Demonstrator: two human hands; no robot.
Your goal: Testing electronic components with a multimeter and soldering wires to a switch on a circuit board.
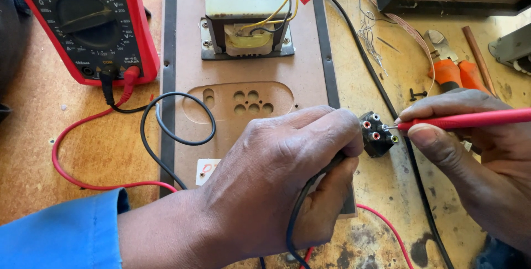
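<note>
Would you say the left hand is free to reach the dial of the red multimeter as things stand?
Probably not at once: the left hand grips the black connector block and a black lead. The multimeter itself lies uncovered.

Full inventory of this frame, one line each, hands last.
multimeter: 1, red case, black face, top left
red lead: 1, loops from meter across bench
black lead: 1, loops from meter toward left hand
transformer: 1, grey, yellow wires, top centre on board
board: 1, brown, cut-out holes, centre
jack block: 1, black, red and yellow sockets, between the hands
red probe: 1, tip at jack block
pliers: 1, orange handles, upper right
black cable: 1, runs diagonally down the bench
bench: 1, brown, worn
left hand: blue sleeve, holds black lead by jack block
right hand: holds red probe
</note>
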